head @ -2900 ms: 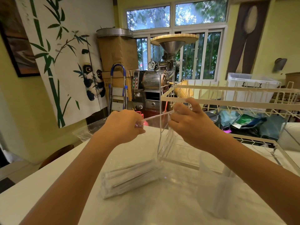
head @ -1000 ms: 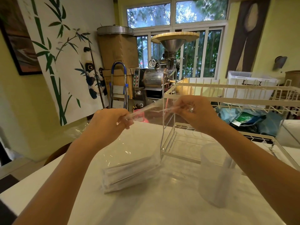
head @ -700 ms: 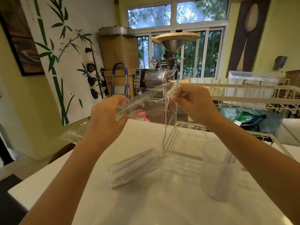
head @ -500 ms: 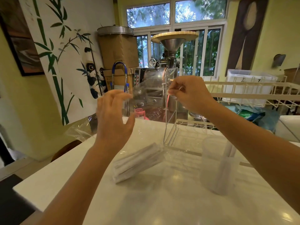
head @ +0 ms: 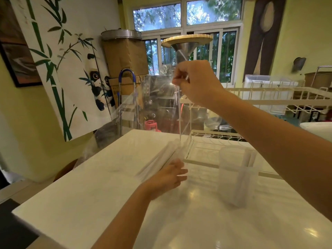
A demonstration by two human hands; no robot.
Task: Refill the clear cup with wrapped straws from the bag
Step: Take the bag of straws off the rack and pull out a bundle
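Note:
A clear plastic bag (head: 154,105) hangs stretched upward from my right hand (head: 195,83), which pinches its top edge high above the table. The bundle of white wrapped straws (head: 158,159) lies slanted in the bag's lower end on the white table (head: 89,194). My left hand (head: 167,177) is low on the table, its fingers spread against the near end of the bundle. The clear cup (head: 237,177) stands upright to the right of the bundle, with a few wrapped straws in it.
A white wire dish rack (head: 269,96) stands just behind the cup, and its base (head: 206,151) touches the far end of the straws. Beyond the table's far edge are a metal machine with a funnel (head: 185,44) and a panda curtain (head: 71,69).
My right hand has lifted the bag's top edge higher. My left hand has let go of the bag's mouth and dropped down to the straw bundle on the table.

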